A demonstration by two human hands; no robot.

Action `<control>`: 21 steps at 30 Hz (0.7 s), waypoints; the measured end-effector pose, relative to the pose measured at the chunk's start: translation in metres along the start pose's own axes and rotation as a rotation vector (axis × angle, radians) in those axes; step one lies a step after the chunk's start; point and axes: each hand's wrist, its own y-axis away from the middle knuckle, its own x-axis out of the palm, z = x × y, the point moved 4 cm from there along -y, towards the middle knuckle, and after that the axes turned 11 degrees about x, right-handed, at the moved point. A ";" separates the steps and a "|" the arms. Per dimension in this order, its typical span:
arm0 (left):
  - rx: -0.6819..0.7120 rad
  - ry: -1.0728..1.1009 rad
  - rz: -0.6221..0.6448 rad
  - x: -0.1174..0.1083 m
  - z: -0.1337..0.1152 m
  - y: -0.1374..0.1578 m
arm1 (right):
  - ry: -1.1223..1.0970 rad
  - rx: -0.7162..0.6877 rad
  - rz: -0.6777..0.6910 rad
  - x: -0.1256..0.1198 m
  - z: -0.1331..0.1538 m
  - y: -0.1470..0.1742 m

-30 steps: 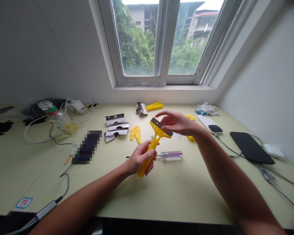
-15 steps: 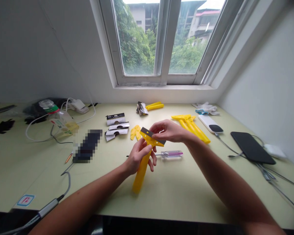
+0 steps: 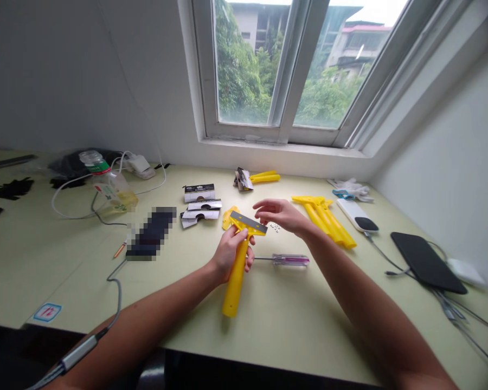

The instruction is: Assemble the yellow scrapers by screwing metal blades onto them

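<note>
My left hand (image 3: pixel 228 253) is wrapped round a yellow scraper (image 3: pixel 236 281) just below its head, and the handle points down toward me. A grey metal blade (image 3: pixel 250 222) lies across the scraper's head. My right hand (image 3: pixel 283 215) is off the scraper, its fingers apart and bent above a small pile of screws (image 3: pixel 275 228). Partly behind the scraper head are flat yellow plates (image 3: pixel 226 216). A screwdriver (image 3: pixel 290 260) with a clear and purple handle lies beyond my left hand, its tip hidden by that hand.
More yellow scraper handles (image 3: pixel 329 225) lie to the right, near a white power bank (image 3: pixel 357 215) and gloves (image 3: pixel 355 189). Blade boxes (image 3: pixel 200 193) are at back left, a phone (image 3: pixel 152 233) and a bottle (image 3: pixel 114 189) further left. A black tablet-like device (image 3: pixel 427 260) with cables is at right.
My right hand has let go of the blade and moved right, over the screws. The blade stays on the scraper head. The camera view has shifted and tilted slightly.
</note>
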 end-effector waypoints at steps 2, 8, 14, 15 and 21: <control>-0.005 0.013 -0.039 -0.004 -0.002 -0.003 | 0.023 0.005 -0.090 -0.008 -0.007 -0.007; 0.080 0.058 -0.133 -0.021 -0.029 -0.019 | 0.573 0.096 -0.136 0.007 -0.009 -0.028; 0.185 0.049 -0.244 -0.054 -0.043 -0.041 | 0.787 0.299 -0.155 0.045 -0.005 -0.057; 0.185 0.047 -0.245 -0.056 -0.042 -0.043 | 0.812 0.323 -0.174 0.049 -0.006 -0.060; 0.161 0.052 -0.214 -0.050 -0.036 -0.038 | 0.827 0.392 -0.183 0.052 -0.013 -0.069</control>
